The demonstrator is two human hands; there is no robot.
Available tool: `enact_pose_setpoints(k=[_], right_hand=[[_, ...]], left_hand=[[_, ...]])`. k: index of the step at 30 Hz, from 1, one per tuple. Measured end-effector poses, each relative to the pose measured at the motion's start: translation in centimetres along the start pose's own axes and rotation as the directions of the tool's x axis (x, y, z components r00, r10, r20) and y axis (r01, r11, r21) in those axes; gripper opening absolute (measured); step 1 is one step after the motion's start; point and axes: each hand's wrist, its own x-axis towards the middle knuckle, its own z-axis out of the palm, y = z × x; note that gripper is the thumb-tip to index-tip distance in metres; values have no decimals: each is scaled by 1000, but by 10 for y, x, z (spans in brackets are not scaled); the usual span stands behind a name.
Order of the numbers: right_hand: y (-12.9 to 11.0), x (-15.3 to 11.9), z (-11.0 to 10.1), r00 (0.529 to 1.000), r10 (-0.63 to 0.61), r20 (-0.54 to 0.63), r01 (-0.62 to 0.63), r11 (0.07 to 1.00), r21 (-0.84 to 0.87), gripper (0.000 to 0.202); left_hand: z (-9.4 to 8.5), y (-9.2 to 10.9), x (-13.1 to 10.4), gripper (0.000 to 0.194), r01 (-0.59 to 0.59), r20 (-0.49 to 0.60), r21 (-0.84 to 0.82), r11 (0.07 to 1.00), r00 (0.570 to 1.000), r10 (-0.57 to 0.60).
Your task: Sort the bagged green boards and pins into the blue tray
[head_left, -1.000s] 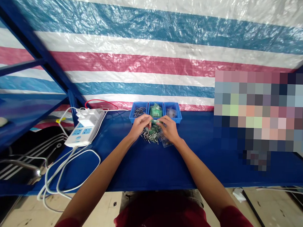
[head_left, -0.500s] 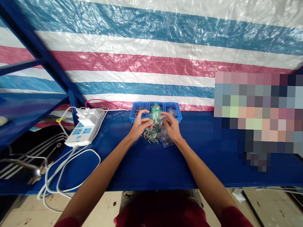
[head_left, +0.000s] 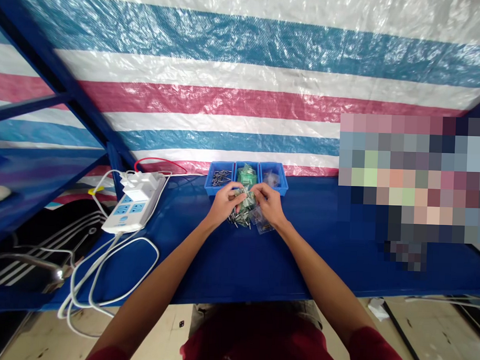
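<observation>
Over the near side of the blue bins, my left hand (head_left: 224, 204) and my right hand (head_left: 269, 204) pinch a small clear plastic bag (head_left: 245, 197) from its two sides. Slim metal pieces seem to be inside it, too small to name. Beneath my hands lies a pile of loose metal pins or screws (head_left: 240, 219). Beside it, partly under my right hand, is a flat clear bag (head_left: 265, 227) with small dark parts. Just behind stand the left bin (head_left: 214, 190) with metal pins, the middle bin with green plastic packets (head_left: 247, 174), and the right bin (head_left: 283, 185) with clear bags.
A white power strip (head_left: 133, 210) with plugged-in adapters and looped white cables (head_left: 97, 301) occupies the left side of the blue table (head_left: 237, 269). Striped plastic sheeting (head_left: 235, 101) hangs behind. A blurred-out patch (head_left: 417, 181) covers the right.
My fingers have closed in on the clear bag, and both hands have come closer together and slightly lower. The bins and the pile have stayed put.
</observation>
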Motion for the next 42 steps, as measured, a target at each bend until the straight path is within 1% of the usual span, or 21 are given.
enact_pose_setpoints(k=[3,5,8,10,12,13,15,16,18,19,21,23,26,28,31,32,34,36,37,39,42], right_hand=[[-3,1,-2,995,-90,34,91,996,-16,15],[-4,2,-2,994,-102,23,103,994,-38,10],[-3,2,1,998,-35,-46,32,997,-64,13],[-3,1,2,995,38,-91,-39,999,-15,15],[-3,0,3,993,89,-76,-84,994,72,21],[-3,0,3,994,96,-51,-90,990,106,21],[-4,-1,3,998,56,-10,-54,991,121,17],[-5,0,2,1000,18,-5,-17,994,108,19],[-5,0,1,999,-44,-8,44,997,67,25],[-6,0,1,998,-54,-13,54,998,45,25],[-5,1,1,999,-30,-32,29,1000,-2,20],[-4,2,2,997,4,-72,-8,998,-57,16],[-3,2,2,992,3,-126,-15,995,-99,12],[-4,2,1,992,25,-124,-36,995,-88,11],[-6,1,3,992,47,-116,-56,995,-80,12],[-7,1,4,993,35,-116,-45,996,-83,13],[-8,0,7,993,23,-114,-31,997,-71,15],[-7,-1,10,993,67,-99,-69,998,-15,15],[-6,-1,10,992,95,-88,-94,995,23,16],[-3,-2,10,991,117,-70,-111,990,89,20],[-1,0,6,991,116,-67,-108,988,113,22]], left_hand=[[-1,-1,1,41,17,-16,-133,991,1000,-19],[-3,-3,3,41,11,-6,-157,987,1000,-12],[-4,-5,7,50,-49,1,-98,994,999,50],[-4,-6,7,46,-92,-37,-12,996,995,91],[-3,-6,5,41,-65,-54,32,997,996,67],[-2,-5,4,39,-32,-46,19,999,998,33],[-2,-5,2,38,30,5,-45,999,1000,-30],[-2,-4,2,38,45,27,-77,996,999,-43],[-2,-4,2,35,36,31,-131,991,999,-32],[-3,-4,3,32,26,23,-154,988,999,-23],[-5,-4,4,32,11,5,-166,986,1000,-11],[-7,-4,5,38,6,12,-103,995,1000,-5],[-9,-2,5,48,-32,63,73,997,998,28],[-10,-1,5,41,-98,56,179,979,994,89],[-11,-2,7,26,-176,-42,250,952,980,192],[-11,-2,7,27,-172,-64,229,958,980,191],[-9,0,6,30,-115,-61,145,983,990,124],[-6,3,3,32,-47,-39,60,997,998,49],[-5,4,2,34,-32,-36,26,999,999,33],[-4,6,1,32,-38,-39,-16,999,999,38],[-6,5,3,23,-66,-26,-62,996,998,65]])
